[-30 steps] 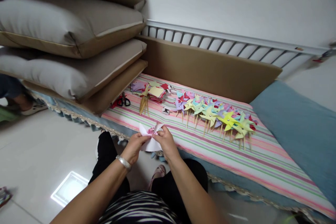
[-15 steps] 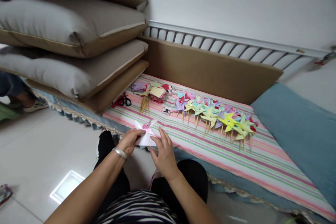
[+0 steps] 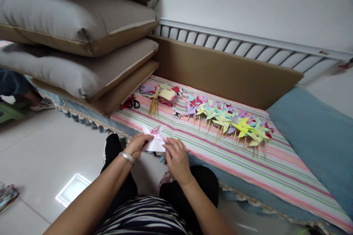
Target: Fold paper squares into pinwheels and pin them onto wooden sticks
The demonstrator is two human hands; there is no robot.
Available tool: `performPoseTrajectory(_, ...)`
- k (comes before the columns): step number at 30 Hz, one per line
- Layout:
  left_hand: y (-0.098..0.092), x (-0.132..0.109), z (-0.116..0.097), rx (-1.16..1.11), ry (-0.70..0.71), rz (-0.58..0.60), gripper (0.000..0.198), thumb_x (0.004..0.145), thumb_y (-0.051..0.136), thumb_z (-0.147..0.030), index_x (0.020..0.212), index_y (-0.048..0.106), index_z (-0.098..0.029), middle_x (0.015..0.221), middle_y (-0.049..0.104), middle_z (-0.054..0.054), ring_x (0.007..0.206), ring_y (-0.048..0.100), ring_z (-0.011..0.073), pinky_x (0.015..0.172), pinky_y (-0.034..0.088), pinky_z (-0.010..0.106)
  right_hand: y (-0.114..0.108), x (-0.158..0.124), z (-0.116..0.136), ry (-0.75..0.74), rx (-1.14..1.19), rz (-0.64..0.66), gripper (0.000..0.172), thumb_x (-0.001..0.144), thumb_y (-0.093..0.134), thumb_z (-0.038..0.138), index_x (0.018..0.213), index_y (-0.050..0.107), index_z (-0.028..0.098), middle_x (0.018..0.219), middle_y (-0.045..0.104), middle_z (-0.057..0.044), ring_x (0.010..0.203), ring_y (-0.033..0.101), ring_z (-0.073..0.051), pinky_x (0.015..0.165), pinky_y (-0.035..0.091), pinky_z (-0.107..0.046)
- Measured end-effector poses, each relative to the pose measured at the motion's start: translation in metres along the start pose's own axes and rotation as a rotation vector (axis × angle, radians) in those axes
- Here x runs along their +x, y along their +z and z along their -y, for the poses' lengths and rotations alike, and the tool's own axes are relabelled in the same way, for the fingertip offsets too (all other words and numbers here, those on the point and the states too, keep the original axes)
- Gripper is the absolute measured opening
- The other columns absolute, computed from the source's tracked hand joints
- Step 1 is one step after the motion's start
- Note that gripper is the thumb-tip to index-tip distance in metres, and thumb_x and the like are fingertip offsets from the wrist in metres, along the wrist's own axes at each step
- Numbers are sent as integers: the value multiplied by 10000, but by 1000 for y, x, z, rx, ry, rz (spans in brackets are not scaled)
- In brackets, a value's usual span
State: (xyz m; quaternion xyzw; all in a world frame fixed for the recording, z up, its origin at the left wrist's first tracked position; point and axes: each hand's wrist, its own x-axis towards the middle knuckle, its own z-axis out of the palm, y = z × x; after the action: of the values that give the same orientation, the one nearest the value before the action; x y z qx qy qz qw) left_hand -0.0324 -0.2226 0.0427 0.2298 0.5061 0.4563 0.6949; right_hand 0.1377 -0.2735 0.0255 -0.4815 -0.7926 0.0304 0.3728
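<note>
My left hand, with a silver bracelet on the wrist, pinches a pink and white paper pinwheel at the near edge of the striped cloth. Beside it, my right hand rests with its fingers curled at the pinwheel's right edge, touching the paper. A row of finished coloured pinwheels on sticks lies farther back on the cloth. A pile of cut paper squares, a bundle of wooden sticks and red-handled scissors lie at the back left.
Stacked grey cushions overhang the left side. A brown board and a white rail run along the wall. A blue mat lies to the right. Another person's foot shows at far left on the tiled floor.
My right hand came off the top of the pinwheel and dropped to its right edge. The pinwheel sank slightly and moved left, held by my left hand.
</note>
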Motion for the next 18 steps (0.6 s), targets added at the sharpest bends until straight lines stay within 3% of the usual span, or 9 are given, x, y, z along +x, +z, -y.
performPoseTrajectory(4,2,1,0,2,-14,2,134,491,731,-135,567,630,-89,501,627,40,458,539,129,489,403,242,3,-1,-5,162,242,67,330,776,438,59,983,642,213,976,655,-69,954,587,-200,863,461,-373)
performPoseTrajectory(7,4,1,0,-1,-23,3,122,498,721,-126,561,621,-94,497,622,40,457,544,134,490,410,247,2,-1,-5,286,400,84,369,733,450,51,990,651,224,960,660,-51,924,606,-189,825,481,-333)
performPoseTrajectory(13,5,1,-1,-4,-28,14,111,503,713,-116,548,612,-98,485,613,35,437,535,126,475,405,240,-5,1,-1,270,454,79,302,767,500,123,1000,664,224,965,656,-64,931,599,-202,837,468,-348)
performPoseTrajectory(18,7,-1,1,3,-28,15,111,500,711,-99,513,602,-100,460,608,40,421,535,128,455,397,234,-1,1,-2,396,529,-2,215,806,511,191,932,683,216,923,668,-60,893,610,-193,817,470,-332)
